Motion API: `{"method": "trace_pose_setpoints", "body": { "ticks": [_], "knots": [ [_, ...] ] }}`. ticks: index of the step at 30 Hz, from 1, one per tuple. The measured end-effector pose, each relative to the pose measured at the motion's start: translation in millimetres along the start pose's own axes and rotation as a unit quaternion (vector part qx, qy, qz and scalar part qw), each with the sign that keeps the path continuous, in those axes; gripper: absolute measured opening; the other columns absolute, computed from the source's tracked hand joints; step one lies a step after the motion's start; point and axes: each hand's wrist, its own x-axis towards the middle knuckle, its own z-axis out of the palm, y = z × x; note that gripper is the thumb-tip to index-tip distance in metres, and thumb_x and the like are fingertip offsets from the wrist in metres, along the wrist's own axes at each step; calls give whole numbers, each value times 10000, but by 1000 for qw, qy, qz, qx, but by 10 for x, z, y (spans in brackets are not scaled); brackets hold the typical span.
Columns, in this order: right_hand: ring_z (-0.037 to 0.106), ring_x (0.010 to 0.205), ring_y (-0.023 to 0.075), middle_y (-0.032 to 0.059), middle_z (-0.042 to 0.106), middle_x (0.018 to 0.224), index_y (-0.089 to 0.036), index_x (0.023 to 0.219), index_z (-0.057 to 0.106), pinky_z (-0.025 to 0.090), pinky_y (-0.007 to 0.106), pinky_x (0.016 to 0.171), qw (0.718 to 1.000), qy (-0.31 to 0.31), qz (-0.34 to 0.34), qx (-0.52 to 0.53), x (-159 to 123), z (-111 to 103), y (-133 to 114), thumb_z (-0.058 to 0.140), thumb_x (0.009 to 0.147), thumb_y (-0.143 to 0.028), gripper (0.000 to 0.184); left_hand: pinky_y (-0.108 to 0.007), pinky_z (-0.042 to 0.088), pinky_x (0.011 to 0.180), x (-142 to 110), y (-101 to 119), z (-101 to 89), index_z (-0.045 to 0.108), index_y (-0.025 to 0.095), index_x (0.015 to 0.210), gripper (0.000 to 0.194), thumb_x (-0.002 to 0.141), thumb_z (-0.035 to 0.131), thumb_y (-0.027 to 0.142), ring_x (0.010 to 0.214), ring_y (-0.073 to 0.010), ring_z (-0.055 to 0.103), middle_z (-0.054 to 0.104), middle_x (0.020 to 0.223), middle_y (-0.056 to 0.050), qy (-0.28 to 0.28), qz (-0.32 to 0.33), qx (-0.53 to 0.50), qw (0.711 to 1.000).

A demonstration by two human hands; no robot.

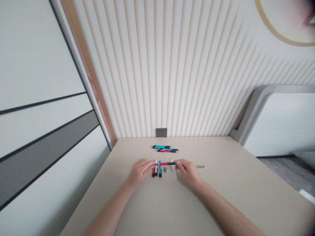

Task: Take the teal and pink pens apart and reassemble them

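A red and black pen (163,164) is held level above the table between my two hands. My left hand (140,170) pinches its left end, and my right hand (187,168) grips the black right end. Below the pen lie red, white and blue pen barrels with black ends, among them a blue barrel (160,170). Small dark parts (165,169) lie to the right of these barrels. Thin whitish rods (173,170) rest close to my right hand. Several small grey pieces (200,167) sit in a row to its right.
Several blue and red pens (162,147) lie in a group farther back on the beige table (147,203). A dark wall socket (161,132) is on the ribbed wall behind. A cabinet (44,137) stands at the left, a headboard (283,121) at the right.
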Motion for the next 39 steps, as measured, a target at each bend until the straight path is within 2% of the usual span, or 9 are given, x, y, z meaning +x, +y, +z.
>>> {"method": "trace_pose_setpoints", "body": {
  "ticks": [2,5,10,14,19,24,29,35,39],
  "knots": [
    [601,740,192,65,689,822,-181,899,711,466,313,728,1000,8,10,5,1,-5,-20,457,934,-431,358,-282,481,733,-4,-11,2,647,204,1142,250,972,481,282,799,-168,605,699,881,-59,-3,3,6,1000],
    [589,749,194,73,688,904,-186,1033,682,473,309,709,999,29,15,19,-4,-13,-50,567,871,-451,330,-278,482,731,-7,-15,-1,648,200,1134,248,974,478,282,803,-167,603,693,884,-58,-9,-8,11,1000],
    [604,778,205,78,691,888,-187,1032,687,475,319,713,997,28,28,71,1,-4,-35,455,929,-472,381,-281,488,736,-10,-8,-2,648,206,1130,251,978,467,287,809,-167,609,682,890,-63,-7,-21,7,1000],
    [565,715,186,64,669,867,-201,992,690,457,303,659,997,44,11,56,13,-2,-20,531,892,-471,329,-283,492,741,-10,-13,6,645,199,1115,241,978,465,281,817,-168,611,674,886,-61,-6,-27,0,1000],
    [558,725,183,65,658,876,-198,988,681,460,303,674,996,54,-2,70,14,-6,-34,542,890,-467,318,-292,498,766,-14,-15,14,630,196,1114,245,985,432,262,852,-172,616,668,927,-71,-9,-46,-21,999],
    [575,759,190,70,676,911,-195,997,683,467,308,700,995,38,11,91,7,6,-23,533,891,-490,347,-290,498,781,-20,-9,15,629,201,1106,232,979,440,247,868,-173,619,667,942,-65,-9,-57,-26,998],
    [589,715,188,59,686,803,-178,1023,684,479,311,680,992,8,53,113,1,33,-19,459,919,-514,418,-290,507,787,-14,-2,10,632,201,1104,237,980,435,252,868,-173,625,672,940,-66,-7,-47,-33,998],
    [584,761,188,72,686,954,-194,1033,682,477,311,710,997,19,17,75,-2,9,-44,536,882,-483,358,-288,501,779,-24,-10,18,629,202,1106,242,987,428,266,870,-173,621,665,935,-65,-13,-52,-29,998],
    [586,726,181,46,681,817,-183,1044,684,466,299,692,996,-23,45,78,-11,41,-20,423,939,-451,389,-287,501,780,-25,-4,13,626,202,1110,227,982,445,253,861,-167,618,661,936,-63,-20,-46,-28,998]
  ]
}}
